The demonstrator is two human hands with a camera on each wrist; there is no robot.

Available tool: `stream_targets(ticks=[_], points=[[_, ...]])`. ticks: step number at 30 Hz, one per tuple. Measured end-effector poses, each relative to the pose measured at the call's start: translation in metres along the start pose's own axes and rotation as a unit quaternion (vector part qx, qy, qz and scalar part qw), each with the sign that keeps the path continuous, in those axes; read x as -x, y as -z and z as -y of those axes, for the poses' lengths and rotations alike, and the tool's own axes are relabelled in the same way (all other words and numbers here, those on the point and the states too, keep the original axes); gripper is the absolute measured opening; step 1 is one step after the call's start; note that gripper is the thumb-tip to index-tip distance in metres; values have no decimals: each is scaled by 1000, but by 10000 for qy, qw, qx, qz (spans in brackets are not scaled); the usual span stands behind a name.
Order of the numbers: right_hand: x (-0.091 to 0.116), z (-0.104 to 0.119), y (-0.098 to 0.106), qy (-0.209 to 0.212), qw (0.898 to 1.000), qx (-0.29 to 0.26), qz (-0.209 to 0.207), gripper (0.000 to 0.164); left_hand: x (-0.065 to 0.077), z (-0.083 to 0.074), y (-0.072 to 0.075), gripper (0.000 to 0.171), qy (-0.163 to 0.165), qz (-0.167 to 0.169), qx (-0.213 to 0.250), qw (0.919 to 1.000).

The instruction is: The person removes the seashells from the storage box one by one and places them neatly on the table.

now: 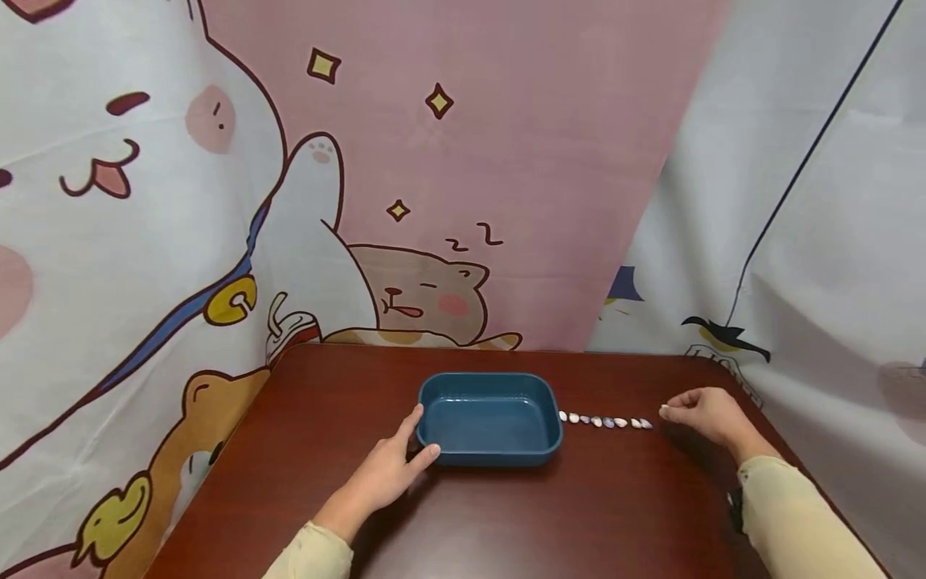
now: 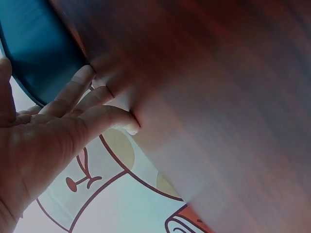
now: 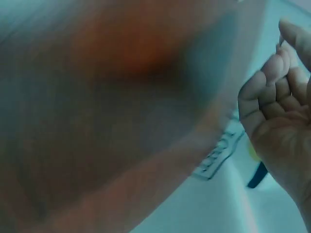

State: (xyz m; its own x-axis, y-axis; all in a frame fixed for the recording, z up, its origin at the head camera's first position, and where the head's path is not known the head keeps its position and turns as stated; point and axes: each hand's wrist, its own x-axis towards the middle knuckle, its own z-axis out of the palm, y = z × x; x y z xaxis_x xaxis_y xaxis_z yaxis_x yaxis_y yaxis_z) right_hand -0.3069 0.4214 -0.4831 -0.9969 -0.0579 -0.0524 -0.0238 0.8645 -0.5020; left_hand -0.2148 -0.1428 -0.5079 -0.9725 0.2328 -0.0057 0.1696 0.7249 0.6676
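A blue rectangular dish [image 1: 489, 460] stands on the table. My left hand [image 1: 386, 473] is at its left side, fingers extended, with the thumb near the front left corner. In the left wrist view, the left fingers [image 2: 73, 92] lie beside the dish wall and the tabletop. To the right of the dish runs a row of several small, pale, shell-like pieces [image 1: 596, 421]. Beyond the row's right end, my right hand [image 1: 705, 414] pinches a small whitish shell-like piece [image 1: 663, 411] above the table. The right wrist view barely shows that piece between the thumb and fingertips.
The dark red wooden table [image 1: 550, 523] reaches back to a cloth backdrop [image 1: 535, 161] printed with cartoon animals. Its right edge runs close to the right forearm. A dark band [image 1: 734, 511] circles the right wrist.
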Motion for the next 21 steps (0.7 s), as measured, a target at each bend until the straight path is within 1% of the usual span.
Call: stream_targets(ticks=[2, 4, 8, 12, 15, 21], points=[[0, -12, -5, 0, 9997, -32, 236, 42, 2, 4, 4, 85, 45, -59, -38, 10000], [-2, -16, -12, 121, 9992, -62, 376, 42, 4, 8, 8, 85, 68, -82, -30, 9999], [-4, -16, -23, 111, 9993, 96, 357, 36, 6, 10, 10, 86, 18, -72, 10, 10000], [-4, -15, -24, 143, 9993, 166, 318, 31, 7, 9, 9, 85, 10, -73, 38, 10000], [-6, -14, -24, 230, 9991, 127, 340, 32, 6, 8, 9, 84, -12, -86, 2, 10000], [-4, -18, -28, 30, 9992, 10, 397, 36, 6, 6, 9, 84, -106, -49, 7, 9999]])
